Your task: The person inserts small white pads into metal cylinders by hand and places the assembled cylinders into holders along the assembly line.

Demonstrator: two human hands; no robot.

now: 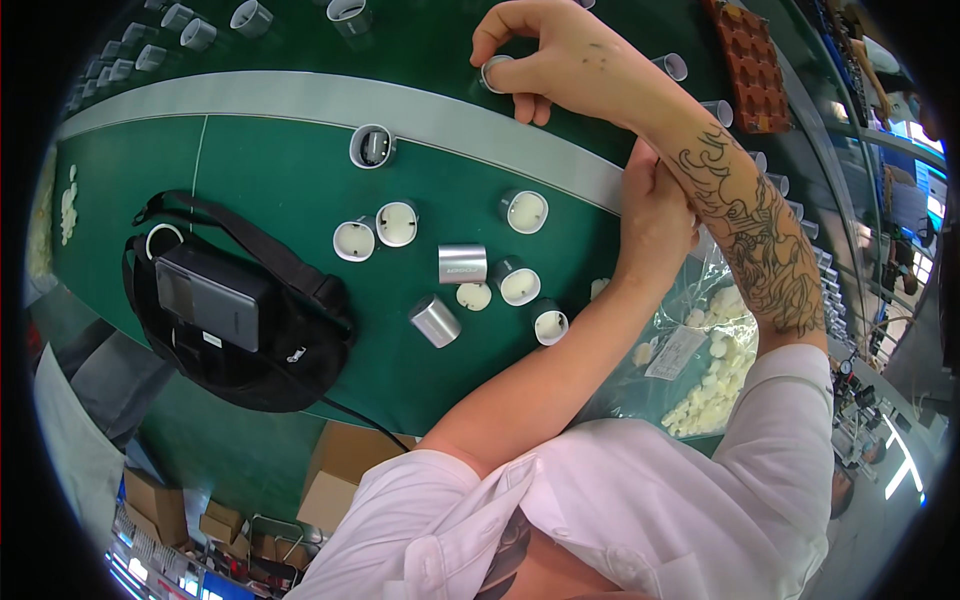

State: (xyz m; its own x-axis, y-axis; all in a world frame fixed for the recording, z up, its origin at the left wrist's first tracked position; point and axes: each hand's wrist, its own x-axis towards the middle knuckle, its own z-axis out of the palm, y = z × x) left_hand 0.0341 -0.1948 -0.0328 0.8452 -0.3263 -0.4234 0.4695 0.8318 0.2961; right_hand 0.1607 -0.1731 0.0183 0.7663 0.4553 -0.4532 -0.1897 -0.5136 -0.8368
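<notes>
My tattooed right arm reaches far across, and my right hand (pixel 550 60) is closed around the rim of a small silver metal can (pixel 490 76) over the dark green strip. Beneath that forearm my left hand (pixel 655 215) is curled near the clear plastic bag (pixel 640 375); what its fingers hold, if anything, is hidden. White round caps (pixel 715 385) fill part of the bag. On the green table (pixel 270 150) stand several cans with white caps in their mouths, such as one can (pixel 527 212). Two cans lie on their sides, one beside a loose cap (pixel 474 296).
A black bag (pixel 270 370) with a dark power bank (pixel 210 300) on it lies at the left. A grey rail (pixel 300 95) divides the table from the strip, where more cans (pixel 250 18) stand. At the far right is a brown moulded tray (pixel 750 70). Cardboard boxes (pixel 345 470) sit below.
</notes>
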